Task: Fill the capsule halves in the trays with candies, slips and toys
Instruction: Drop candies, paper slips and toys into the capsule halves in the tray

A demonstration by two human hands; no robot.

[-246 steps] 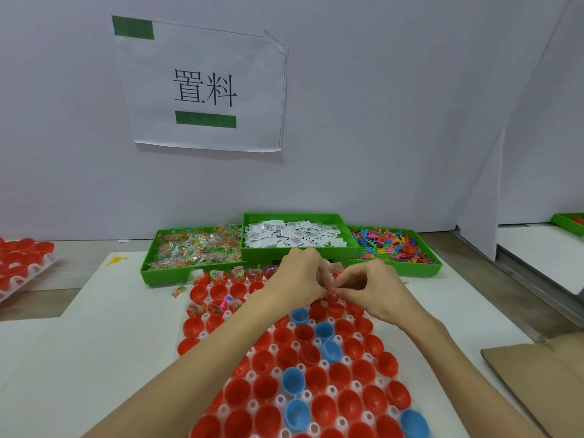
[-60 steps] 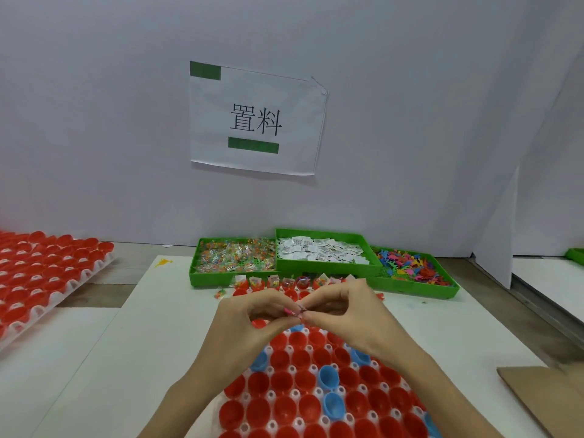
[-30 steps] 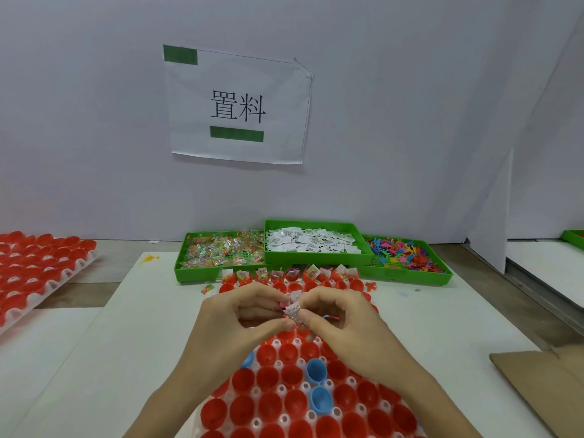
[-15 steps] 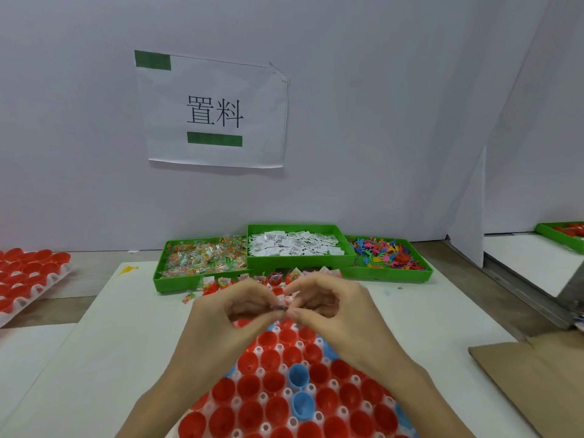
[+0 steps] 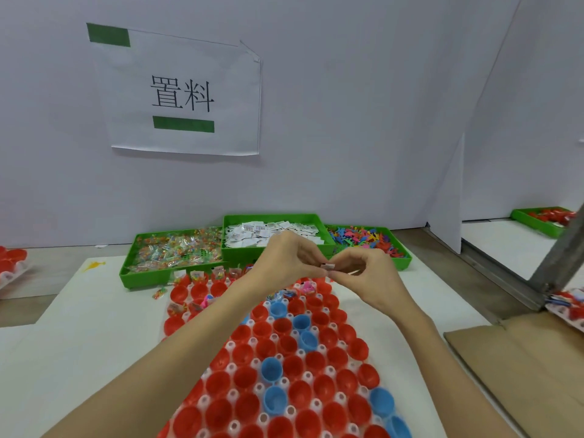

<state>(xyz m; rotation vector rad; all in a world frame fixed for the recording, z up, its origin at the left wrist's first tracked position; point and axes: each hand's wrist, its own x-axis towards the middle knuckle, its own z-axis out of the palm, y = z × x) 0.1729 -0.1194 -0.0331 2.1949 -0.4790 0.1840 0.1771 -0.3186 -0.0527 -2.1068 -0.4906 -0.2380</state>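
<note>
A white tray (image 5: 232, 368) of red and blue capsule halves runs down the middle of the table. Its far rows hold candies and pink toys; the nearer cups look empty. My left hand (image 5: 284, 260) and my right hand (image 5: 363, 275) meet above the tray's far end and pinch a small white paper slip (image 5: 327, 266) between their fingertips. Behind them stand three green bins: wrapped candies (image 5: 175, 251), paper slips (image 5: 268, 230) and colourful plastic toys (image 5: 366, 237).
A second tray of red halves (image 5: 11, 262) lies at the far left edge. Flat cardboard (image 5: 518, 371) lies at the right front, with a grey metal bar (image 5: 559, 254) above it. A white wall with a paper sign (image 5: 183, 93) closes the back.
Both hands have stayed together at the fingertips, working the slip, and now sit farther back over the tray's far rows. The head view has shifted slightly.
</note>
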